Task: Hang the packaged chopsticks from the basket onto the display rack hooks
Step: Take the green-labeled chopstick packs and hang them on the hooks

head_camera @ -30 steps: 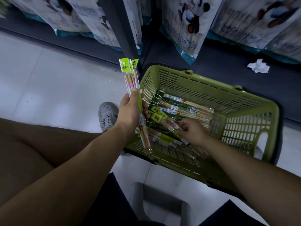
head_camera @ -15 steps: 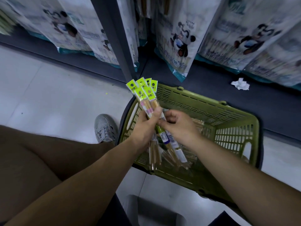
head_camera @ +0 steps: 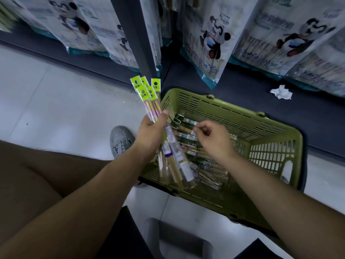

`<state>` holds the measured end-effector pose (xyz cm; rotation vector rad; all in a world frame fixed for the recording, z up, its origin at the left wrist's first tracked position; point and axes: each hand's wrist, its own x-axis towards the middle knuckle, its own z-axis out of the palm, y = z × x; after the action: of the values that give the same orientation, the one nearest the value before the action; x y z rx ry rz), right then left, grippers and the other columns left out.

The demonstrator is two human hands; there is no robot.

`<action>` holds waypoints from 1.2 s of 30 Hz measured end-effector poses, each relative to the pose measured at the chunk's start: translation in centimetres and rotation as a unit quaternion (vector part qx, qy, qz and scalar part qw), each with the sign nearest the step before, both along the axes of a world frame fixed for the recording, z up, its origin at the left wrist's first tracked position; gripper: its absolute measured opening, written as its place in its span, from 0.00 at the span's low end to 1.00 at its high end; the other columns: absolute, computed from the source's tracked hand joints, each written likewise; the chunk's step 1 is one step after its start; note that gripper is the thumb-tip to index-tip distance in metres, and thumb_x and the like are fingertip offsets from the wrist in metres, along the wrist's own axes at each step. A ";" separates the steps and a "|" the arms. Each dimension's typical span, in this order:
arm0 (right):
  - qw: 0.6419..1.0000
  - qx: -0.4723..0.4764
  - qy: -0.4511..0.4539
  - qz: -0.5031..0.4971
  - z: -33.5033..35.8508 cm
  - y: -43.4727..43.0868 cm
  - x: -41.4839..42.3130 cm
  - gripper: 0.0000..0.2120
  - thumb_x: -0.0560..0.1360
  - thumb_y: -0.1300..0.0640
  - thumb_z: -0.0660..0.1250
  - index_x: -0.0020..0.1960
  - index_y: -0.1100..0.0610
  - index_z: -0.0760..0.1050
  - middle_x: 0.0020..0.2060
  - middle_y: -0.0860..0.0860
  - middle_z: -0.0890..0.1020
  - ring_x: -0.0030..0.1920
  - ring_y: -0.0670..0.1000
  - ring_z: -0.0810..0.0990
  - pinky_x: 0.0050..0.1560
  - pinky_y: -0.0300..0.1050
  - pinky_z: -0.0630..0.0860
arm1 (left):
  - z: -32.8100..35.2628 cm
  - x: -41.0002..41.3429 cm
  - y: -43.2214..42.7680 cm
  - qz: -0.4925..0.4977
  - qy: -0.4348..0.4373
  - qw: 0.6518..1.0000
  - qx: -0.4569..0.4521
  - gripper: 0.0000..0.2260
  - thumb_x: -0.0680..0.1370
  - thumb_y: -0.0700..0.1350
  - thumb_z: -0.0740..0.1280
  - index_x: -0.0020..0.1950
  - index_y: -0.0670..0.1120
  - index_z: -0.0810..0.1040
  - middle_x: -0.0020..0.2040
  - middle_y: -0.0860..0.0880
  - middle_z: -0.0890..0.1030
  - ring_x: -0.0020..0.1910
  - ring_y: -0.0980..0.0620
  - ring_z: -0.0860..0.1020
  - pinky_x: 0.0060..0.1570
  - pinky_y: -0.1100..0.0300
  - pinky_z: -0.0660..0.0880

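Pale floor tiles [head_camera: 56, 101] run up to the dark base shelf [head_camera: 242, 85] of a shop rack. Large panda-printed bags [head_camera: 211, 40] stand on that shelf on either side of a dark upright post [head_camera: 138, 34], and a crumpled white tissue [head_camera: 281, 92] lies on it to the right. A green basket [head_camera: 242, 111] sits on the floor at the shelf's foot, with loose chopstick packs [head_camera: 186, 121] lying inside. The left hand [head_camera: 151, 131] grips a bundle of packaged chopsticks [head_camera: 149, 98] over the basket's left edge, with the yellow-green header cards pointing up. The right hand [head_camera: 212, 137] hovers above the basket, its fingers curled in with nothing visible in them. A grey shoe [head_camera: 120, 139] rests beside the basket.
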<state>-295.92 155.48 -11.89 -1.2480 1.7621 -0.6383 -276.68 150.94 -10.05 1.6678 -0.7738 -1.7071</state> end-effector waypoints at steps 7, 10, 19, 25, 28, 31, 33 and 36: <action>0.967 0.191 0.056 0.158 -6.6 2.2 0.0 0.10 0.78 0.54 0.73 0.58 0.52 0.80 0.52 0.51 0.82 0.52 0.52 0.81 0.52 0.47 0.78 | 1.2 3.3 -1.2 0.003 -0.007 0.999 -0.031 0.10 0.76 0.50 0.74 0.51 0.46 0.80 0.37 0.43 0.84 0.31 0.45 0.82 0.34 0.52 0.81; 0.944 0.222 0.092 0.228 -9.0 3.4 1.3 0.14 0.75 0.52 0.75 0.59 0.53 0.78 0.55 0.53 0.81 0.53 0.55 0.80 0.54 0.52 0.79 | 1.5 3.8 -1.1 -0.023 0.000 0.999 -0.028 0.08 0.79 0.49 0.72 0.52 0.45 0.79 0.37 0.42 0.84 0.29 0.46 0.81 0.31 0.54 0.79; 0.914 0.190 0.195 0.303 -11.9 5.6 3.5 0.12 0.74 0.46 0.74 0.54 0.49 0.76 0.50 0.52 0.79 0.47 0.53 0.76 0.41 0.45 0.69 | 1.1 3.9 -0.8 -0.061 0.001 0.997 -0.036 0.11 0.78 0.50 0.73 0.57 0.48 0.79 0.38 0.42 0.84 0.31 0.46 0.81 0.33 0.54 0.79; 0.897 0.220 0.176 0.340 -11.5 5.3 3.5 0.07 0.77 0.50 0.72 0.54 0.49 0.79 0.50 0.50 0.80 0.48 0.52 0.76 0.45 0.46 0.74 | 0.9 3.9 -0.7 -0.060 0.001 0.997 -0.041 0.10 0.78 0.50 0.73 0.56 0.48 0.78 0.39 0.42 0.84 0.32 0.45 0.81 0.34 0.52 0.79; 0.883 0.249 0.156 0.366 -11.2 5.0 3.2 0.10 0.79 0.51 0.70 0.59 0.51 0.80 0.54 0.52 0.81 0.52 0.54 0.80 0.53 0.50 0.79 | 1.0 3.8 -0.7 -0.059 0.001 0.997 -0.040 0.10 0.79 0.50 0.73 0.56 0.48 0.78 0.39 0.42 0.84 0.32 0.45 0.81 0.34 0.52 0.80; 0.872 0.263 0.147 0.385 -10.9 4.9 3.1 0.11 0.80 0.52 0.68 0.61 0.51 0.81 0.54 0.52 0.82 0.53 0.54 0.80 0.55 0.51 0.80 | 1.1 3.7 -0.7 -0.062 -0.001 0.997 -0.044 0.08 0.80 0.48 0.72 0.55 0.48 0.77 0.38 0.42 0.84 0.31 0.45 0.81 0.33 0.54 0.79; 0.865 0.267 0.148 0.399 -10.7 4.8 3.2 0.11 0.81 0.54 0.67 0.62 0.51 0.81 0.55 0.53 0.82 0.52 0.55 0.80 0.55 0.51 0.80 | 1.1 3.7 -0.7 -0.060 -0.005 0.997 -0.045 0.07 0.80 0.48 0.72 0.55 0.48 0.77 0.38 0.43 0.84 0.31 0.46 0.81 0.33 0.54 0.79; 0.860 0.276 0.142 0.406 -10.5 4.6 3.2 0.12 0.80 0.57 0.66 0.63 0.52 0.80 0.56 0.53 0.81 0.53 0.55 0.80 0.57 0.54 0.80 | 1.3 3.6 -0.6 -0.061 0.000 0.997 -0.047 0.07 0.81 0.47 0.71 0.56 0.47 0.77 0.38 0.42 0.83 0.32 0.45 0.81 0.33 0.54 0.80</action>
<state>-292.76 160.10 -22.39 -1.5258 1.2884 0.5311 -273.05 150.35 -8.80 1.5864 -0.9594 -1.7245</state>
